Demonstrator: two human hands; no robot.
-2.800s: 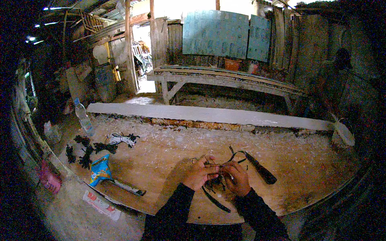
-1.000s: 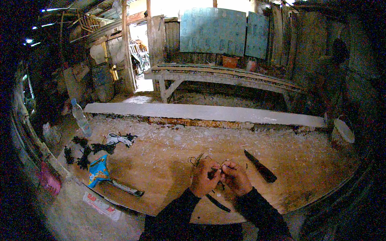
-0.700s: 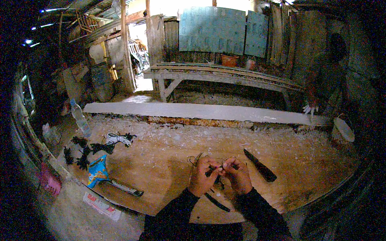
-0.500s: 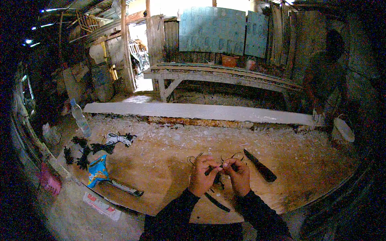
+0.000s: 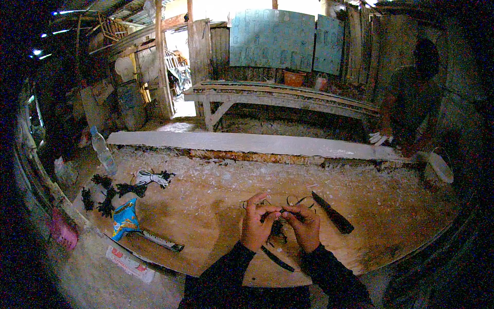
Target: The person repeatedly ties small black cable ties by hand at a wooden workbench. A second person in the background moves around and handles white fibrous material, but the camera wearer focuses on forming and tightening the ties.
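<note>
Head view, wooden workbench [image 5: 206, 226], dusted with pale shavings. Left hand [image 5: 256, 227]: fingers curled, thumb and forefinger pinching a thin dark cord [image 5: 301, 202] at its near end. Right hand [image 5: 304, 226]: likewise curled, fingertips pinched on the same cord, tips of both hands touching. Cord location: held just above the bench, at its near middle, with loose loops rising beyond the fingers. Dark knife [image 5: 333, 219]: flat on the bench, just right of the right hand. Dark strip [image 5: 277, 258]: lying on the bench below and between the wrists. Blue packet [image 5: 125, 220]: left part of bench, resting over a long flat tool [image 5: 157, 240]. White cord bundle [image 5: 150, 178] and black cord pieces [image 5: 105, 195]: left rear of bench, near one another. Plastic bottle [image 5: 103, 153]: upright at far left. Pale plank [image 5: 247, 144]: along the bench's far edge. Another person [image 5: 417, 98]: standing far right, a gloved hand [image 5: 380, 138] at the plank's end.
</note>
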